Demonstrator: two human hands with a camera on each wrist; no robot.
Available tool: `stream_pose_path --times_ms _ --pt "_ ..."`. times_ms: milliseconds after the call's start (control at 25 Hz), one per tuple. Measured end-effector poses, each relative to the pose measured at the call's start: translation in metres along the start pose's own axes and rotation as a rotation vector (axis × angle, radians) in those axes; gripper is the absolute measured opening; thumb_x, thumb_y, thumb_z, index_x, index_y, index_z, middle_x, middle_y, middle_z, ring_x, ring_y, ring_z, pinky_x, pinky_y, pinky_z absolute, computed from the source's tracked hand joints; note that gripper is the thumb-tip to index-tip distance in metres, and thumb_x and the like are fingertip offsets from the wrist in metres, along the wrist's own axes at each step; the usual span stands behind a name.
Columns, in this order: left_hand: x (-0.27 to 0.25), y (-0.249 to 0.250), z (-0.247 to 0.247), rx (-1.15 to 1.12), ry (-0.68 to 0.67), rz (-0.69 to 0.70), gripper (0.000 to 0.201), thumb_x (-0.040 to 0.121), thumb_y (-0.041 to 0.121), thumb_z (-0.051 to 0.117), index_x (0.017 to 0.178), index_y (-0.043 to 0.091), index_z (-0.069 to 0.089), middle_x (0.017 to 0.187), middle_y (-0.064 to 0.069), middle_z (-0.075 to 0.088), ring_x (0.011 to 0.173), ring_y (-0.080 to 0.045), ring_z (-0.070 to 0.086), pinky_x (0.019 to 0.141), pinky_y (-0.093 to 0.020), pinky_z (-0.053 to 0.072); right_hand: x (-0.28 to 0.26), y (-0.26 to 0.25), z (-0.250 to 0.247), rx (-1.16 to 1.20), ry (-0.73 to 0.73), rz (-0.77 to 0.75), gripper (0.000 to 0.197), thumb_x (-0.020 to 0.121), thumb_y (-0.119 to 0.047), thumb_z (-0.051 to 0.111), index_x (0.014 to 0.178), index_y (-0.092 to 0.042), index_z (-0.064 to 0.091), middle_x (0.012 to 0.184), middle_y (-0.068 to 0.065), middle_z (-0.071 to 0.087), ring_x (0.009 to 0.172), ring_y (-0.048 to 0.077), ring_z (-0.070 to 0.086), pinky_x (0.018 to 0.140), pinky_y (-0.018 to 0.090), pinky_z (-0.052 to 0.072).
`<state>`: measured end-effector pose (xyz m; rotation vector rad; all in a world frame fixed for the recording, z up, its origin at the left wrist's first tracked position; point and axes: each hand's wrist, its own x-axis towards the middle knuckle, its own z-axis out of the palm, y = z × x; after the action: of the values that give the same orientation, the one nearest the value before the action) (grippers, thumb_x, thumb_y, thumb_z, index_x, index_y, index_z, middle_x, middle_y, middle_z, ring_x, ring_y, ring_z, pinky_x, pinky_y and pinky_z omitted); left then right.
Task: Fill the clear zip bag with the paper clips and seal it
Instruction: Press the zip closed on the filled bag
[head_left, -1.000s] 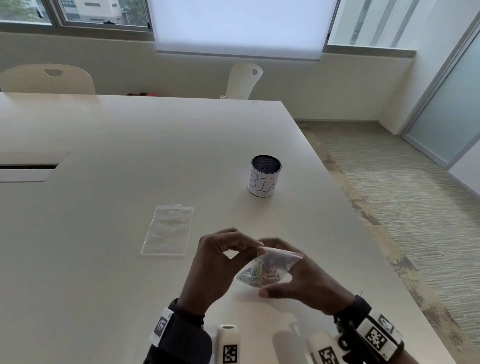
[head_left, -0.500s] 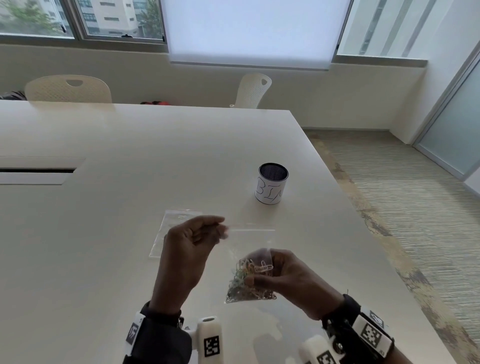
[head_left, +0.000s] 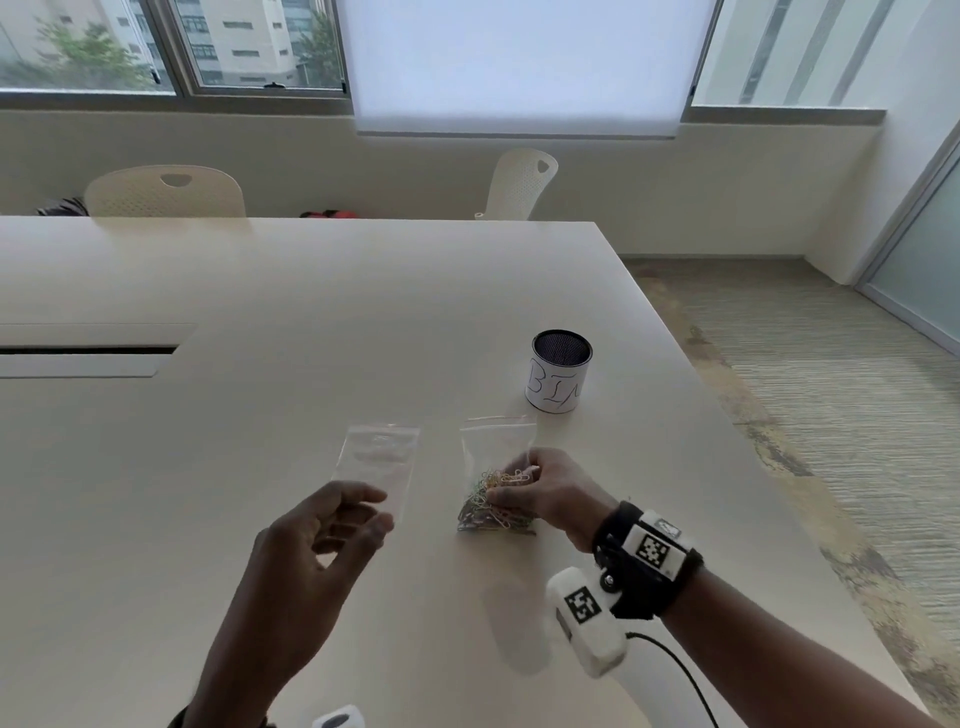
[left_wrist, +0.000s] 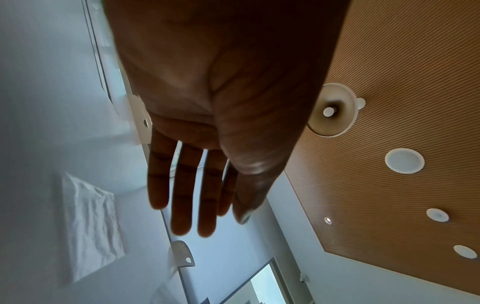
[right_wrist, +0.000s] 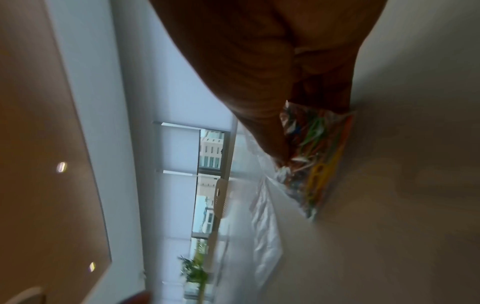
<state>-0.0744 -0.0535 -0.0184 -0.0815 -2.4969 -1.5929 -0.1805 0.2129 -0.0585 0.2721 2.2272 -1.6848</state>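
Note:
A clear zip bag (head_left: 493, 457) lies on the white table (head_left: 260, 312), its lower half full of coloured paper clips (head_left: 491, 506). My right hand (head_left: 524, 486) pinches the bag at the clips, its thumb on top; the blurred right wrist view shows the same bag (right_wrist: 311, 156) and that hand (right_wrist: 283, 150) close up. My left hand (head_left: 358, 519) hovers palm up to the bag's left, fingers relaxed, holding nothing. In the left wrist view its fingers (left_wrist: 182, 195) are straight and apart.
A second, empty clear zip bag (head_left: 379, 462) lies flat just beyond my left hand. A mesh cup labelled BIN (head_left: 560, 371) stands behind the filled bag, near the table's right edge. Two chairs (head_left: 166, 192) stand at the far side.
My left hand has let go of the bag's top and dropped back to the left. My right hand has laid the filled bag down on the table.

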Motion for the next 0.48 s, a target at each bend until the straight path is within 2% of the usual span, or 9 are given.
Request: stream_pose_path --times_ms 40,80,160,240,280,360,400,480 --pt "-0.007 -0.002 -0.004 0.024 -0.025 -0.015 0.024 0.091 0.026 0.078 0.104 0.046 0.073 0.090 0.010 0.082 0.086 -0.008 0.079 0.085 -0.029 0.059 0.002 0.000 0.002 -0.132 0.053 -0.032 0.052 0.075 -0.020 0.093 0.114 -0.008 0.062 0.099 0.011 0.069 0.077 0.018 0.066 0.065 0.029 0.057" --pt "-0.013 -0.003 -0.008 0.044 -0.043 -0.029 0.027 0.091 0.025 0.079 0.103 0.048 0.072 0.090 0.011 0.082 0.086 -0.008 0.079 0.085 -0.029 0.059 0.001 0.000 0.003 -0.301 0.101 -0.080 0.061 0.074 -0.030 0.093 0.120 -0.011 0.057 0.103 0.009 0.068 0.084 0.020 0.066 0.071 0.031 0.057" --pt "-0.027 -0.006 -0.013 0.078 -0.064 -0.046 0.032 0.089 0.021 0.081 0.102 0.049 0.072 0.089 0.012 0.081 0.085 -0.007 0.079 0.080 -0.030 0.060 -0.004 0.002 0.005 -0.636 0.215 -0.229 0.080 0.080 -0.045 0.084 0.141 -0.013 0.043 0.124 0.010 0.062 0.112 0.027 0.061 0.097 0.039 0.054" --pt "-0.039 -0.010 -0.017 0.106 -0.074 -0.067 0.036 0.088 0.018 0.082 0.101 0.050 0.072 0.087 0.011 0.082 0.082 -0.006 0.079 0.075 -0.026 0.061 -0.016 0.003 0.010 -0.801 0.289 -0.422 0.085 0.092 -0.045 0.071 0.157 -0.009 0.030 0.147 0.013 0.049 0.135 0.030 0.049 0.117 0.038 0.040" --pt "-0.043 -0.013 -0.019 0.112 -0.077 -0.078 0.038 0.087 0.016 0.083 0.099 0.050 0.073 0.086 0.010 0.082 0.081 -0.006 0.080 0.076 -0.024 0.061 -0.023 0.003 0.014 -0.840 0.269 -0.484 0.081 0.097 -0.041 0.065 0.160 -0.009 0.026 0.158 0.015 0.040 0.146 0.031 0.040 0.124 0.036 0.031" --pt "-0.049 -0.017 -0.021 0.109 -0.091 -0.094 0.039 0.087 0.013 0.083 0.098 0.049 0.074 0.083 0.008 0.081 0.080 -0.010 0.080 0.081 -0.020 0.060 -0.038 0.004 0.024 -0.921 0.174 -0.534 0.076 0.103 -0.036 0.056 0.163 -0.009 0.020 0.173 0.018 0.012 0.162 0.031 0.012 0.131 0.032 0.010" --pt "-0.051 -0.017 -0.021 0.116 -0.092 -0.091 0.039 0.087 0.012 0.083 0.097 0.048 0.075 0.082 0.007 0.081 0.079 -0.011 0.080 0.082 -0.018 0.060 -0.045 0.005 0.028 -0.985 0.145 -0.546 0.074 0.104 -0.034 0.053 0.164 -0.008 0.018 0.175 0.017 -0.001 0.163 0.029 -0.001 0.132 0.033 0.004" --pt "-0.054 -0.019 -0.019 0.134 -0.108 -0.083 0.038 0.087 0.011 0.083 0.097 0.046 0.075 0.081 0.008 0.080 0.078 -0.010 0.079 0.082 -0.015 0.059 -0.053 0.009 0.033 -1.069 0.082 -0.555 0.072 0.106 -0.033 0.044 0.165 -0.007 0.013 0.174 0.015 -0.013 0.162 0.026 -0.015 0.133 0.036 -0.002"
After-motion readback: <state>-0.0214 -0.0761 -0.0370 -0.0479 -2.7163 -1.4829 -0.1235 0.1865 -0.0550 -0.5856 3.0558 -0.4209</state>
